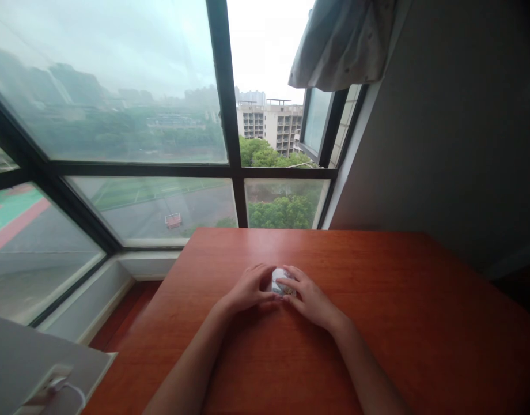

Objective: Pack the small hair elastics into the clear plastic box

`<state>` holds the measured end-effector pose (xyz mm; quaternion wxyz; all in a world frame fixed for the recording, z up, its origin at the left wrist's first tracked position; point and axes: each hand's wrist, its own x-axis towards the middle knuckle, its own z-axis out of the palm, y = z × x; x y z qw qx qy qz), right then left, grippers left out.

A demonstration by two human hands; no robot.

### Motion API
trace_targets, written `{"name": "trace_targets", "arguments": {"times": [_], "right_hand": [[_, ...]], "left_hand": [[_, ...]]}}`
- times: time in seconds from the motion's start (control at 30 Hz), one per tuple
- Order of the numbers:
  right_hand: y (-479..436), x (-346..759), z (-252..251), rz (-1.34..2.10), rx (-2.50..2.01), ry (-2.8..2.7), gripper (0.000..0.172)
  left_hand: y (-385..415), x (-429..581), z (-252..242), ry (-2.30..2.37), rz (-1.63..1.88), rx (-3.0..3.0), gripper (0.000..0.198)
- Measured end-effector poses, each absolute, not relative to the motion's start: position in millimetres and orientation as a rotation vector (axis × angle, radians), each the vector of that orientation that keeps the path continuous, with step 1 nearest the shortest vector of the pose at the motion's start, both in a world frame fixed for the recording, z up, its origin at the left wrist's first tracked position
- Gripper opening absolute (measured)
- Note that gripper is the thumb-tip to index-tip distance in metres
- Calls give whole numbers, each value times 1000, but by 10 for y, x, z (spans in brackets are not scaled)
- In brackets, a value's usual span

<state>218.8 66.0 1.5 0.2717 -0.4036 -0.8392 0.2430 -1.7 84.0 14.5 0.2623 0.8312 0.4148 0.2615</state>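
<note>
A small white object with a grey and brownish printed pattern (277, 280), perhaps a stack of cards, is on the reddish-brown wooden table (390, 300). My left hand (250, 288) curls around its left side, thumb at the near edge and fingers at the far edge. From the right, my right hand (310, 295) closes on it too, with fingers over the top and right side and the thumb near the front. Both hands cover parts of the object, so its exact kind and thickness do not show.
Beyond the table's far edge stands a large dark-framed window (237, 167), its right pane swung outward. A patterned curtain (345, 46) hangs at upper right beside a shaded wall (455, 144). At lower left, a white cable (72, 387) is plugged into a wall socket.
</note>
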Motion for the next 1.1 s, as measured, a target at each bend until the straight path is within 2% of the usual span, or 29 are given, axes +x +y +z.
{"name": "trace_targets", "arguments": {"times": [0.17,0.27,0.37,0.53,0.73,0.93,1.1], "right_hand": [[680,2193,-111,808,-1143,-2100,49],[684,2188,-171,691,-1249,-1978,57],[669,2174,-200,557,-1292,-1968,53],[598,2060,-216,396,-1353,-2081,68],[659,2087,-232,207,-1451,-2001,54],[864,2475,-288,-4,-1640,-1666,52],[910,2597,-381,12,-1723,-1621,49]], "left_hand": [[864,-18,58,1181,722,2268,64],[852,14,18,1259,743,2280,64],[830,67,17,1344,780,2285,64],[823,94,76,1327,792,2227,36],[833,99,86,1327,830,2204,37],[815,131,71,1336,778,2277,37],[817,137,66,1330,787,2299,29]]}}
